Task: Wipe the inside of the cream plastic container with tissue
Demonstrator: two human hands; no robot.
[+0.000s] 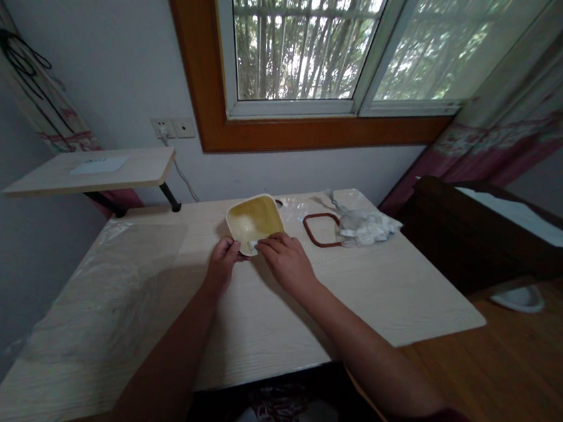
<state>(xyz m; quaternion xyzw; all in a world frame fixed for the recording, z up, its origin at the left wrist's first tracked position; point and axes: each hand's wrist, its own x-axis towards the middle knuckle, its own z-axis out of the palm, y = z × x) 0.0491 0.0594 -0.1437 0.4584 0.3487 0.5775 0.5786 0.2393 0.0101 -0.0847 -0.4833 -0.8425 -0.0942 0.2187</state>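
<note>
Tub (255, 219), yellow inside, is up at the far side of the worktop (381, 294), tilted with its opening toward the person. Can't tell if its base touches down.

By size: clear sheet (136, 266) spread loose over the left side – thin and probably slippery, so a sleeve or forearm dragging across could pull it along. Crumpled bag (370, 226) at the right edge, overlapping the ring (320, 215), a red-brown open loop lying flat; a bump from the right arm could shift both, and the bag looks likeliest to go over the edge.

Left hand (222, 261) narrow, gripping the tub's near left corner, thumb at the rim. Right hand (286, 256) has its fingers bunched at the near rim; can't tell if they pinch anything. If the left grip is light, a sideways push from the right would likely twist the tub. Smallest: white bit (253, 245) at the rim, by the right fingertips – could tear or drop if tugged unevenly.
</note>
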